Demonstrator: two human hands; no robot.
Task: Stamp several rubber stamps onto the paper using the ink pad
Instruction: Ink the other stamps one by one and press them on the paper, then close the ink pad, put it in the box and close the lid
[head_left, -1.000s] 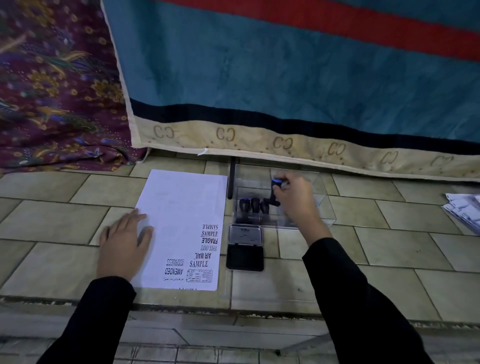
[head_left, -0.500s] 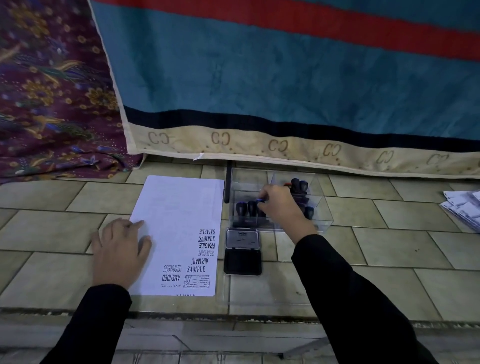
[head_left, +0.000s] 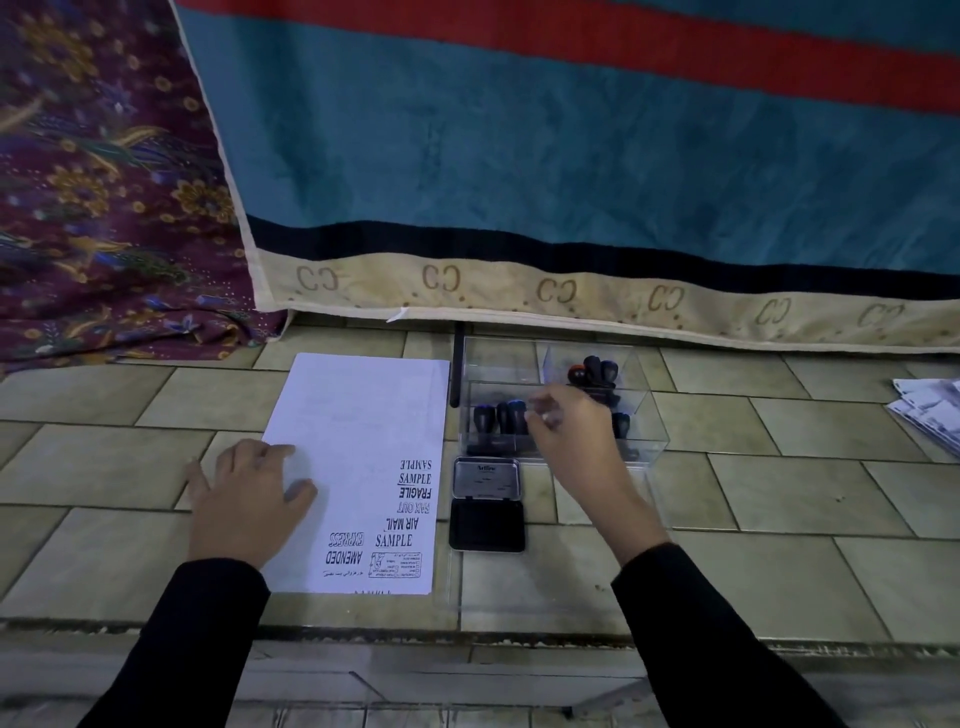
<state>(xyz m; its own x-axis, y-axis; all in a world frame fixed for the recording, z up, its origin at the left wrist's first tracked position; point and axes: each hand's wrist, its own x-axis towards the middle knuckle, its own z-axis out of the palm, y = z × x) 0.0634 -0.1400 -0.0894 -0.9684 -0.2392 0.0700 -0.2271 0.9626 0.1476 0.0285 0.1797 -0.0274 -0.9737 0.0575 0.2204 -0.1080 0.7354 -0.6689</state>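
paper (head_left: 358, 441) white, black print | ink pad (head_left: 487, 525) black | blanket (head_left: 571, 171) teal, red stripe (beige hem)

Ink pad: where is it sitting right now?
In the head view the ink pad lies open on the tiled ledge, just right of the paper and directly in front of the clear stamp box, below the right hand.

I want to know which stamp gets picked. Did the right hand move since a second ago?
Yes. The right hand moved left inside the clear box, from the back-right stamps toward the front-left stamps. The ink pad stayed put.
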